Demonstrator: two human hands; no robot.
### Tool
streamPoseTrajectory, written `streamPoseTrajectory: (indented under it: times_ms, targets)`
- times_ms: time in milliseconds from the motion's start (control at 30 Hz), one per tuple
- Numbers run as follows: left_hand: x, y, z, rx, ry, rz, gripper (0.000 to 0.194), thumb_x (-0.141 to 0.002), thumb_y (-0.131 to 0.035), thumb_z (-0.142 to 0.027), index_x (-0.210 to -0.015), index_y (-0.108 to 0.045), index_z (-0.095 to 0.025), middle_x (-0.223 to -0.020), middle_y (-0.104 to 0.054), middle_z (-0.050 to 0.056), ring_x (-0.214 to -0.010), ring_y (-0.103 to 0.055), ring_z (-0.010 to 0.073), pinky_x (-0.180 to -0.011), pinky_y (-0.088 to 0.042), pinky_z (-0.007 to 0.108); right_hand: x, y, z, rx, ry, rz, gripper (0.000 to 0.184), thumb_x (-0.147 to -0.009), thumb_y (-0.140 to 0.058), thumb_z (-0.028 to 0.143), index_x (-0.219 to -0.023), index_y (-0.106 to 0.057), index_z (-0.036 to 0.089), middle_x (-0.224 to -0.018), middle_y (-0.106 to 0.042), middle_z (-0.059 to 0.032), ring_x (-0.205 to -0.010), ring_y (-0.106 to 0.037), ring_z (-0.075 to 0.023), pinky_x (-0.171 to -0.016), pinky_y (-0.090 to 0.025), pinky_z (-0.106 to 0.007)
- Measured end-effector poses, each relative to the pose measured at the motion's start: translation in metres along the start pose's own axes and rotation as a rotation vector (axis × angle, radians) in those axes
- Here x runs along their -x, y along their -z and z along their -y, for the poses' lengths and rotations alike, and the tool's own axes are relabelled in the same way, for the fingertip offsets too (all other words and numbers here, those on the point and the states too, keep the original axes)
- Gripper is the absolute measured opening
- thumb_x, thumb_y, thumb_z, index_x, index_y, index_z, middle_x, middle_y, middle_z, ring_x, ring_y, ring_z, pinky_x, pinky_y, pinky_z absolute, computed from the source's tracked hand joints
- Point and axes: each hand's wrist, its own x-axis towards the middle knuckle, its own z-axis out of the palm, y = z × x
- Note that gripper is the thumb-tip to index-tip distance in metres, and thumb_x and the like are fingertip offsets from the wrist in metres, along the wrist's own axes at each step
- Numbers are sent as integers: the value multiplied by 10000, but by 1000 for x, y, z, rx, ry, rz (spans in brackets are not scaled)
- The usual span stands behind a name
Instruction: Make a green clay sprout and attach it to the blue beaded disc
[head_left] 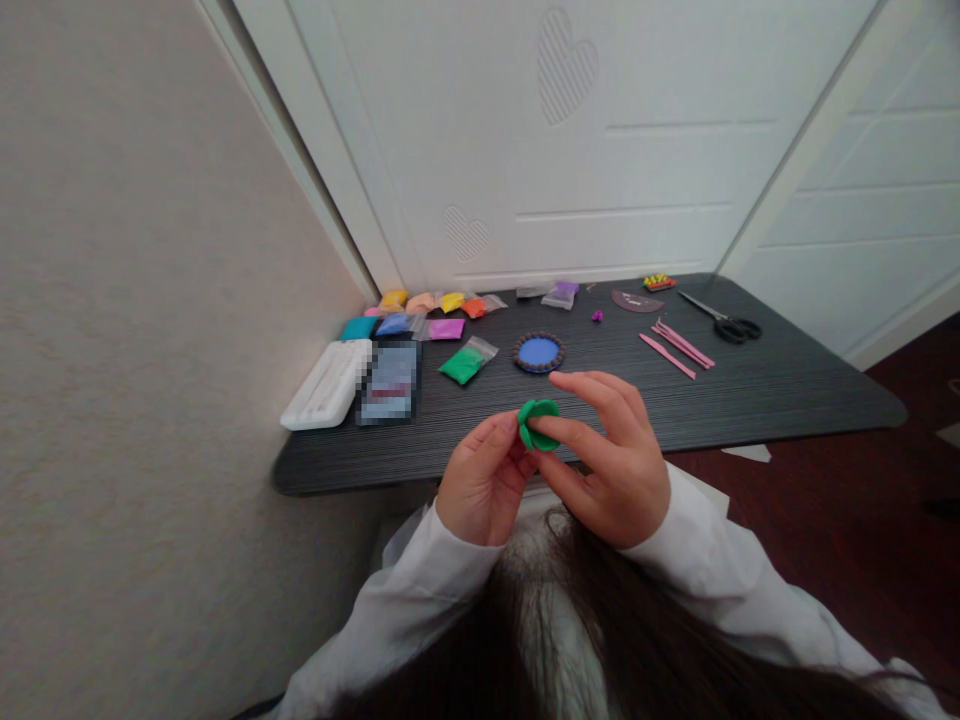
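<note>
Green cup above the table's near edge, between both hands, equally near. The left hand gripped its left side; the right hand, index finger inside, thumb below, pinched it. Its hollow faced rightward. Beyond lay a blue disc.

I am looking at a bright green, matte, clay-like hollow cup, small and rounded. Its wall is rising in smooth, petal-like lobes, and notches are showing between them on the left side. The hollow is lying open towards me, its inside looking darker than the outer lobes (the underside I am not making out from up here). The cup is sitting held in the air between the left hand and the right hand, its left side resting at the left fingertips and a right finger reaching into its hollow.
</note>
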Motion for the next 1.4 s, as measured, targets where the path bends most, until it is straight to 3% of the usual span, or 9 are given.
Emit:
streamPoseTrajectory:
  times_ms: [233, 467, 633, 1200, 1400]
  targets:
    - [1, 1, 1, -119, -43, -29, 95, -722, -571, -227, -747, -616, -147, -751, -641, 5, -685, -567, 94, -606, -462, 215, -1, -1, -3, -128, -64, 5, 150, -681, -580, 165, -808, -615, 238, -1138, -518, -48, -1067, -432, -225, -891, -366, -416]
    - [6, 2, -2, -378, -170, -3, 76, -681, -619, -233, -697, -594, -163, -634, -577, -21, -608, -504, 79, -594, -394, 211, 1, -3, -5, -796, -437, 91, 123, -688, -610, 219, -809, -601, 235, -1109, -513, -39, -1046, -475, -188, -919, -358, -382]
    - [8, 3, -2, -434, -213, -12, 90, -659, -639, -232, -678, -572, -175, -627, -545, -31, -603, -480, 82, -599, -378, 220, 2, -5, -5, -1064, -543, 148, 163, -665, -641, 238, -826, -618, 244, -1116, -496, -32, -1049, -465, -190, -924, -352, -379]
    - [12, -1, -4, -427, -207, 55, 92, -654, -641, -212, -648, -557, -176, -613, -513, -35, -580, -451, 75, -488, -288, 192, 3, -5, -4, -1131, -520, 154, 132, -675, -628, 219, -807, -616, 228, -1109, -501, -37, -1056, -463, -195, -921, -369, -377]
    - [13, -1, -4, -439, -237, 48, 79, -659, -636, -190, -661, -559, -176, -615, -516, -33, -616, -477, 85, -568, -359, 210, 3, -6, -4, -1149, -494, 143, 154, -679, -627, 203, -829, -616, 234, -1118, -490, -33, -1070, -452, -186, -940, -355, -369]
